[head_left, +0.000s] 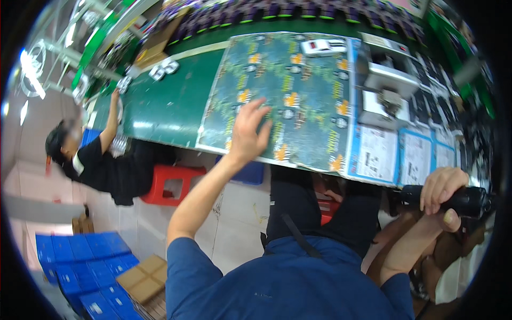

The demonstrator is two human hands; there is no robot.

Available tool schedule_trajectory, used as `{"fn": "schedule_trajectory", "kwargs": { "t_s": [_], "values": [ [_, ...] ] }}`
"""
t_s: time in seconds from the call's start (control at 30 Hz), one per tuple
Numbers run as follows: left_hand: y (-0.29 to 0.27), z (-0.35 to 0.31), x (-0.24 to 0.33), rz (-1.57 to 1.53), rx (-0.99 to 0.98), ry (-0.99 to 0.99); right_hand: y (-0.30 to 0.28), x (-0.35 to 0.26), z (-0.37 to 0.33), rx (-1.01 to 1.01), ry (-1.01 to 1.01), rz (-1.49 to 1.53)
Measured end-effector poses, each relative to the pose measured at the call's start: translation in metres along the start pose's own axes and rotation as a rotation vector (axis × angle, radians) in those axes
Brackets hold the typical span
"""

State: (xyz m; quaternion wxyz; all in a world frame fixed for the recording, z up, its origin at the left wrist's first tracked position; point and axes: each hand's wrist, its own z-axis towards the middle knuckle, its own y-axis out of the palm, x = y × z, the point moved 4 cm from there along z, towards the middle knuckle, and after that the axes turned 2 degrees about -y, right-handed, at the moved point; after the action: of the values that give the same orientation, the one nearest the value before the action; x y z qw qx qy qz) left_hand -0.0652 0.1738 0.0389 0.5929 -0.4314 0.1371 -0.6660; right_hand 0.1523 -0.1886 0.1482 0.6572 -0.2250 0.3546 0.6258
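My left hand (249, 130) is over the near part of a patterned sheet (314, 101) on the workbench, its fingers spread and nothing in them. Whether it touches the sheet, I cannot tell. At the bench's right front edge, my right hand (444, 191) is wrapped around a black cylinder-shaped object (472, 202); its exact kind is unclear. A white toy car (323, 47) stands on the far side of the sheet. Right of the sheet sits a grey and white fixture (392, 80), with blue-bordered printed papers (376, 154) in front of it.
Several black parts (434, 96) lie beyond the fixture. Purple toy pieces (272, 9) line the back. On the green bench (170, 109) are white car bodies (164, 69). At left, a co-worker (114, 165) reaches to the bench near a red stool (172, 184). Blue boxes (85, 266) stand on the floor.
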Motion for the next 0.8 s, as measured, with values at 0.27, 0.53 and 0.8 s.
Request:
{"fn": "schedule_trajectory", "kwargs": {
  "t_s": [0.27,0.53,0.8],
  "values": [
    [0.131,0.055,0.23,-0.672,-0.222,0.179,0.03,-0.012,-0.009,0.273,0.074,0.136],
    [0.315,0.124,0.354,-0.565,-0.39,0.09,0.043,-0.06,-0.033,0.296,0.283,-0.004],
    [0.384,0.156,0.387,-0.248,-0.349,0.04,0.027,-0.067,-0.041,0.289,0.27,0.068]
  ]
}}
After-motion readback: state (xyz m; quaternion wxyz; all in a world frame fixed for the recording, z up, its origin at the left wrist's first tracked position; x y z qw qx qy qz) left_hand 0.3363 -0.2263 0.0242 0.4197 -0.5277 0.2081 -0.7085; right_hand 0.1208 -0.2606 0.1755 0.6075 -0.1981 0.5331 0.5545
